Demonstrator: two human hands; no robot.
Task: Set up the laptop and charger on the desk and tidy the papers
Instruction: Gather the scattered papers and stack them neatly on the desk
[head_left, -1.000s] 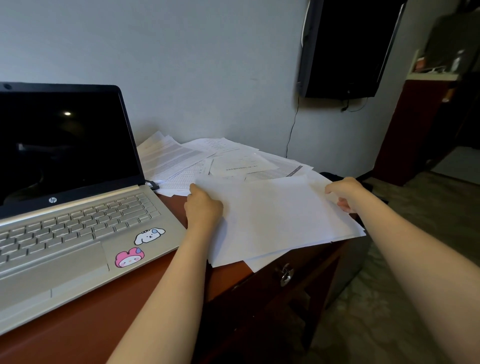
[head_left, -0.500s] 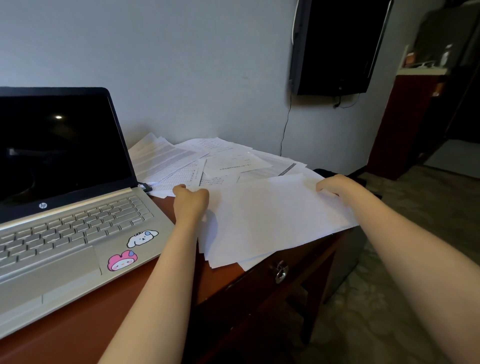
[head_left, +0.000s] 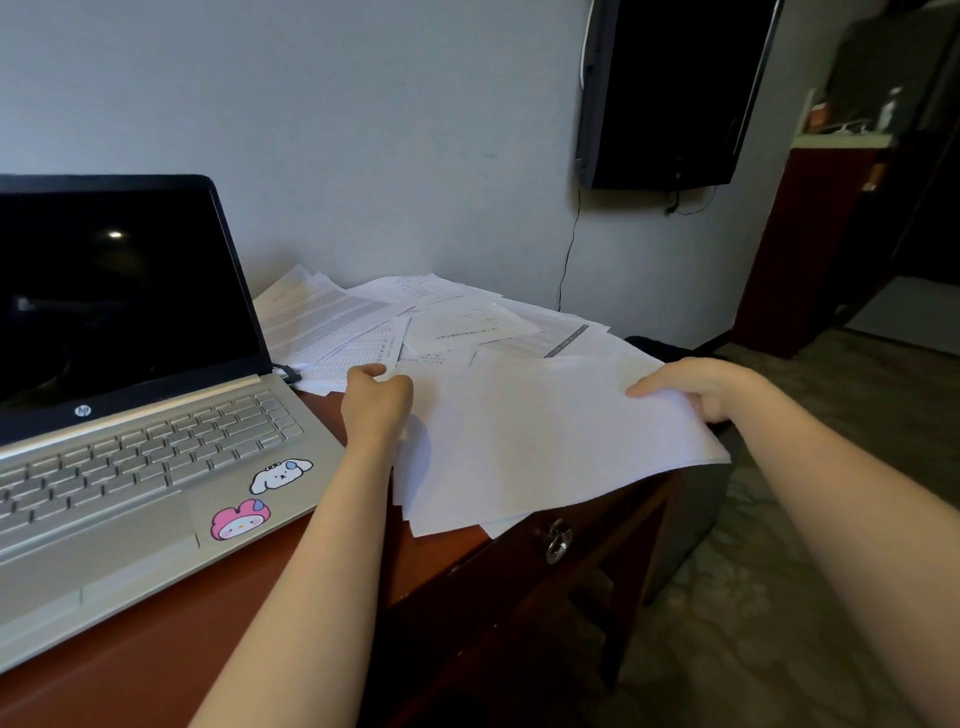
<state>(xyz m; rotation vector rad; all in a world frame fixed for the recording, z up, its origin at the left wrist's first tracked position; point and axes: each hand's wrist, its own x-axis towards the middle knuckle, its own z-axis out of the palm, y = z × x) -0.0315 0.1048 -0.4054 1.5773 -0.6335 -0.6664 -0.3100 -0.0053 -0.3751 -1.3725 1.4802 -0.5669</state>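
A silver laptop (head_left: 156, 457) stands open on the left of the reddish wooden desk (head_left: 166, 649), screen dark, two cartoon stickers on its palm rest. A dark plug (head_left: 287, 372) sits at its right hinge. Printed papers (head_left: 415, 322) lie scattered behind. A bundle of blank white sheets (head_left: 540, 441) overhangs the desk's right corner. My left hand (head_left: 375, 400) grips the bundle's left edge. My right hand (head_left: 701, 387) pinches its far right edge, thumb on top.
A dark wall-mounted TV (head_left: 670, 88) hangs at the upper right with a thin cable (head_left: 569, 260) running down the wall. The desk drawer has a metal pull (head_left: 557, 540). A dark red cabinet (head_left: 815, 244) stands at the far right on patterned carpet (head_left: 753, 597).
Both hands keep hold of the white sheets, whose left side has lifted slightly off the desk. My left hand has shifted a little toward the laptop.
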